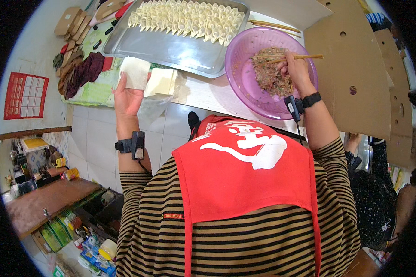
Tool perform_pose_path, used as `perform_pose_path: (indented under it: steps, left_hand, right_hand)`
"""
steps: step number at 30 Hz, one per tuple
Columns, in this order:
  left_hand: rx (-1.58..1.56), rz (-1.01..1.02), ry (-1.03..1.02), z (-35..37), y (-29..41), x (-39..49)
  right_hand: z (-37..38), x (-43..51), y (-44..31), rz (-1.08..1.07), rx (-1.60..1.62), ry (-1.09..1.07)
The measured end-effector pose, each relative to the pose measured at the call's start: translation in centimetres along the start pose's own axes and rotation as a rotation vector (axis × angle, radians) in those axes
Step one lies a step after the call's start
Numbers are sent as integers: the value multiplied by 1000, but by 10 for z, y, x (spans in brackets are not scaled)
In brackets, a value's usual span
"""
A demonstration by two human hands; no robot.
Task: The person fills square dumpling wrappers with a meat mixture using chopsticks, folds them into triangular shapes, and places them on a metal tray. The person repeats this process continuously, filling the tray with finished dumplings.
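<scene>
Square dough wrappers (134,73) lie on the palm and fingers of my left hand (129,98). Just right of it, a stack of wrappers (162,81) rests on clear plastic. My right hand (294,69) grips wooden chopsticks (306,56) over a purple plastic basin (241,93). The chopstick tips touch the minced filling (274,78) inside. Behind both hands, a metal tray (152,46) holds rows of folded wontons (194,19) along its far part. Whether the left hand holds one wrapper or several, I cannot tell.
More chopsticks (274,25) lie behind the basin. A tall cardboard sheet (346,79) stands at the right, with a co-worker's arm (353,142) beyond it. Dark red cloth (86,74) and cardboard pieces (72,24) are at the left. A brown tabletop (55,200) is at lower left.
</scene>
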State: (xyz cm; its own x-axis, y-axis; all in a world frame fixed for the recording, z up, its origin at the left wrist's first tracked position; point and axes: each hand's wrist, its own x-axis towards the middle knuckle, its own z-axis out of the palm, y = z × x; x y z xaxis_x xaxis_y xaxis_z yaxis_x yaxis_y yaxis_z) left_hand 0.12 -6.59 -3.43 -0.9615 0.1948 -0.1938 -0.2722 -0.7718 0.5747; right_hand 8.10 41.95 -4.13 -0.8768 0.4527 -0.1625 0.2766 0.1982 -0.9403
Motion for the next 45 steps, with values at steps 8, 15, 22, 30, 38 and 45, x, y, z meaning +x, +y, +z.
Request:
perform_pose_path:
  steps: [8, 15, 22, 30, 38, 45]
  left_hand:
    - [-82, -169, -119, 23, -45, -16]
    - [-127, -269, -178, 53, -62, -13]
    - [-57, -380, -121, 84, -92, 8]
    - [-102, -489, -218, 156, -122, 15]
    - [-148, -457, -148, 190, -120, 3]
    - [-228, -424, -98, 188, -117, -2]
  right_hand:
    - [-4, 21, 17, 130, 115, -3]
    - [-1, 20, 18, 153, 177, -47]
    - [-9, 0, -9, 270, 472, -60]
    - [14, -82, -89, -391, 309, -185]
    - [34, -111, -97, -1096, -294, 23]
    - [43, -104, -84, -1193, -405, -99]
